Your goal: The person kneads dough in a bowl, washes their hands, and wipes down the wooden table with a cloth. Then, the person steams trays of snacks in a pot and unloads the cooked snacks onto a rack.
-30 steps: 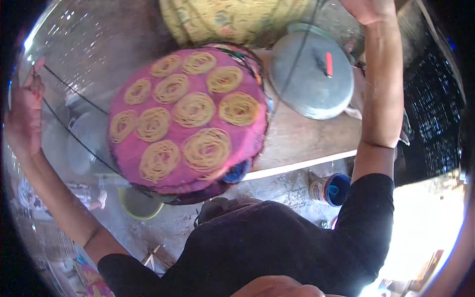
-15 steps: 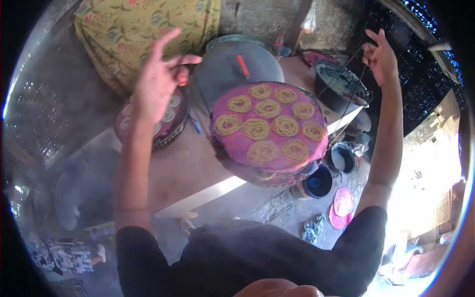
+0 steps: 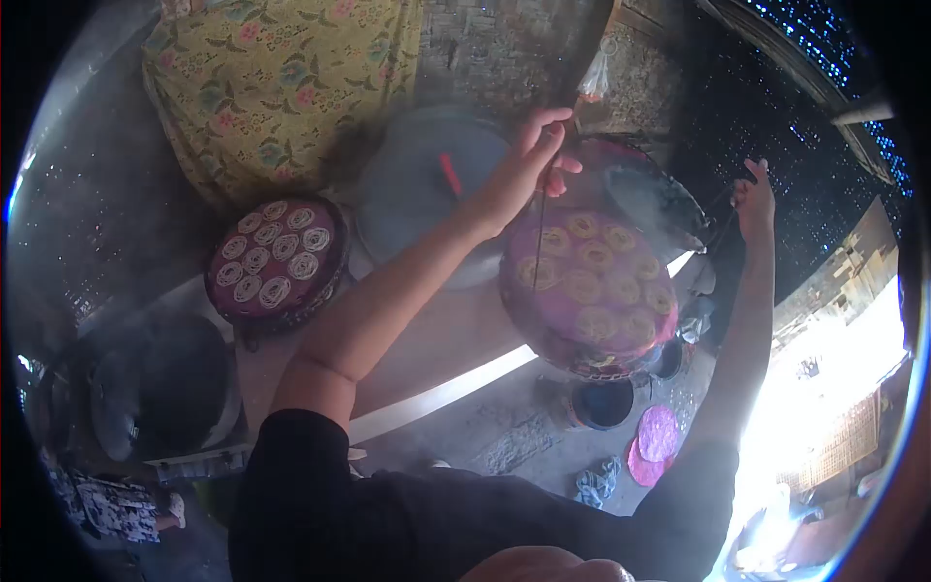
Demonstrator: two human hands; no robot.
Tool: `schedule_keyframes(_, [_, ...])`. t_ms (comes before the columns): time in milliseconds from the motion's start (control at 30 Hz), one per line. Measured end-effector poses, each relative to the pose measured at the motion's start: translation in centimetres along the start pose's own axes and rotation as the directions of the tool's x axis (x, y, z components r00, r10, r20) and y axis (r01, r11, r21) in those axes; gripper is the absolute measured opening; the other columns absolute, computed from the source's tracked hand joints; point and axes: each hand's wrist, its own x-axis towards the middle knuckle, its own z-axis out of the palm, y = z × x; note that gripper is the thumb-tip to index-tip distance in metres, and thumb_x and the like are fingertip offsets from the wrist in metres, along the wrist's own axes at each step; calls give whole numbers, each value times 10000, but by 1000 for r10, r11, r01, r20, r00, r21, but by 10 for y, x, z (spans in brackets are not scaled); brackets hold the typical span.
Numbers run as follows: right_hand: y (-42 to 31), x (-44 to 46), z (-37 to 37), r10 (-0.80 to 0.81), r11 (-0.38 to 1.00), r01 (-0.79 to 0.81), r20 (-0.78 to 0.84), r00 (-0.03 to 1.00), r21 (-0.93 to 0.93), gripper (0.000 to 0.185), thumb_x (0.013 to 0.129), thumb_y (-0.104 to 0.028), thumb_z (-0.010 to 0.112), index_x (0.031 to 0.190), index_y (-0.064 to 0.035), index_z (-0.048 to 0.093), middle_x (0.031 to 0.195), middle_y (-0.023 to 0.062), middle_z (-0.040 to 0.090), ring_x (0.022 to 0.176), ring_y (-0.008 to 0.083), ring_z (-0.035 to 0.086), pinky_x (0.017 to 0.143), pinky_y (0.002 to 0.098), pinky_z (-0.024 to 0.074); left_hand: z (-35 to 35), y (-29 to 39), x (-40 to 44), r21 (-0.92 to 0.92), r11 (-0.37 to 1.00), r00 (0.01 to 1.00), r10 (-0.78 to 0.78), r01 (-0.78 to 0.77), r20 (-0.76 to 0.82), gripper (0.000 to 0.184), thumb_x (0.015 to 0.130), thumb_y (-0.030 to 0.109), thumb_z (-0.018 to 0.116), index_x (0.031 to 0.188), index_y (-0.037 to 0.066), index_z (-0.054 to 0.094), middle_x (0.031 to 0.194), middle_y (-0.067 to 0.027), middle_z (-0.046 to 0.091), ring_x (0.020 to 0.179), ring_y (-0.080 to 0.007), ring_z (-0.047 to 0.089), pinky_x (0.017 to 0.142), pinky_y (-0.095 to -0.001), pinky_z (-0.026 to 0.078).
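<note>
My left hand (image 3: 529, 170) is held above the left part of a round pink tray (image 3: 519, 310) bearing several yellowish noodle nests (image 3: 582, 285). Its fingers are closed around a thin dark cord (image 3: 540, 242) that hangs down to the tray's left side. To the right, my right hand (image 3: 754, 202) is raised with curled fingers on another thin dark cord (image 3: 720, 233), which slants down toward the tray's right side. Steam blurs the tray, so where the cords attach cannot be made out.
Another round tray (image 3: 225, 303) with several pale noodle nests sits at the left. A grey round lid (image 3: 407, 175) with a red handle lies behind. A dark pan (image 3: 693, 209), a bucket (image 3: 603, 403) and pink discs (image 3: 658, 434) are at the right. Someone's patterned clothing shows lower left.
My left hand has moved right, from over the left tray to above the pink tray, and now holds a cord. The pink tray appears further right in view, with more steam.
</note>
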Motion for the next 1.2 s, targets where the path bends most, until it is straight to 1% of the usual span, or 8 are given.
schedule_keyframes(200, [25, 13, -10, 9, 1000, -10, -48, 999, -23, 558, 951, -497, 447, 1324, -82, 422, 645, -9, 408, 545, 86, 376, 522, 264, 340, -16, -48, 46, -39, 999, 998, -13, 10, -64, 618, 951, 587, 324, 1406, 171, 280, 1095, -155, 563, 792, -114, 518, 816, -301, 433])
schedule_keyframes(267, [51, 23, -11, 52, 991, -47, -43, 998, 124, 534, 948, -487, 460, 1306, -92, 436, 648, -5, 405, 548, 89, 374, 526, 258, 340, -21, -63, 64, -40, 998, 997, -53, 51, -52, 633, 945, 606, 311, 1403, 169, 298, 1112, -139, 555, 823, -115, 534, 837, -300, 431])
schedule_keyframes(400, [86, 27, -15, 40, 988, -29, -70, 997, 152, 549, 920, -540, 479, 1236, -92, 485, 653, -4, 397, 563, 87, 383, 535, 240, 342, -16, -81, 85, 51, 999, 998, -17, 20, -66, 631, 944, 614, 294, 1402, 179, 310, 1105, -119, 550, 844, -108, 545, 834, -290, 438])
schedule_keyframes(500, [92, 33, -31, 59, 976, -23, -162, 985, 215, 476, 952, -461, 459, 1269, -107, 469, 650, -2, 379, 570, 97, 381, 539, 250, 338, -1, -84, 84, -12, 998, 994, -68, 70, 90, 606, 951, 601, 287, 1407, 202, 302, 1095, -102, 544, 860, -97, 541, 819, -283, 446])
schedule_keyframes(567, [86, 30, -43, 55, 973, -22, -138, 989, 230, 480, 952, -474, 453, 1270, -116, 466, 657, -6, 383, 573, 95, 385, 542, 248, 337, 15, -91, 72, 87, 990, 967, -131, 115, 216, 580, 957, 584, 293, 1414, 227, 291, 1095, -91, 537, 871, -92, 538, 807, -278, 452])
schedule_keyframes(700, [78, 24, -54, 47, 990, -33, -99, 994, 137, 503, 951, -499, 440, 1277, -117, 453, 654, -9, 395, 572, 99, 391, 545, 249, 342, 22, -108, 56, 83, 980, 947, -195, 179, 255, 544, 975, 546, 292, 1422, 238, 270, 1090, -71, 529, 863, -85, 536, 799, -273, 459])
schedule_keyframes(833, [98, 21, -45, 89, 995, -87, -38, 995, 39, 520, 946, -511, 442, 1275, -108, 437, 640, 3, 404, 565, 104, 405, 544, 259, 350, 9, -121, 75, 73, 972, 965, -229, 221, 125, 533, 973, 543, 309, 1415, 247, 279, 1059, -58, 535, 846, -81, 528, 763, -271, 467])
schedule_keyframes(1200, [136, 23, -31, 46, 973, -34, -50, 998, 229, 437, 970, -479, 407, 1191, -114, 497, 708, 3, 444, 618, 103, 442, 594, 239, 416, -46, -147, 168, 206, 962, 970, -136, 178, -202, 541, 942, 580, 369, 1381, 265, 334, 1142, -105, 496, 854, -116, 468, 692, -251, 421])
